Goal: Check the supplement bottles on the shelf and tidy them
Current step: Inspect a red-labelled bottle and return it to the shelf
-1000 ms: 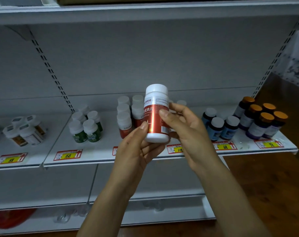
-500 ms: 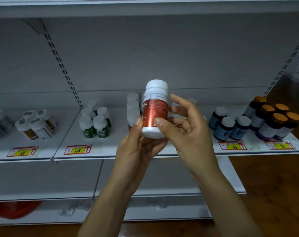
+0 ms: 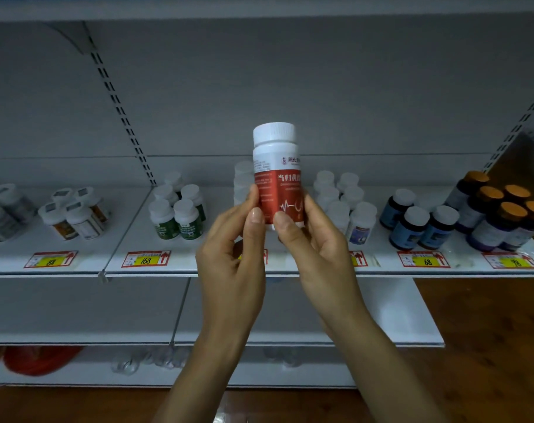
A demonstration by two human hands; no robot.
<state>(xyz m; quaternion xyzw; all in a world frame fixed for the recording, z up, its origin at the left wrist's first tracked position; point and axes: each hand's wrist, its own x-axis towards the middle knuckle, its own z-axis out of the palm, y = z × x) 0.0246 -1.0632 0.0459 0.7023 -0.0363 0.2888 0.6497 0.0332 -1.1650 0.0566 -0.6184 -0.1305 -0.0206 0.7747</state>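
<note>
Fingers (image 3: 255, 216) of the left hand (image 3: 232, 254) and right hand (image 3: 316, 245) are pinching the lower part of a red-labelled bottle (image 3: 278, 175), holding it upright in front of the shelf (image 3: 174, 268), above the bottles with green labels (image 3: 177, 216) and blue ones (image 3: 418, 222) standing there.

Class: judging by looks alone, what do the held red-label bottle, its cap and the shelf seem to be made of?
Red-label bottle: probably white plastic, opaque with a soft sheen; glossy printed label.
Cap: likely plastic, matte white with a ribbed edge.
Shelf: apparently painted metal, smooth with slotted uprights.
</note>
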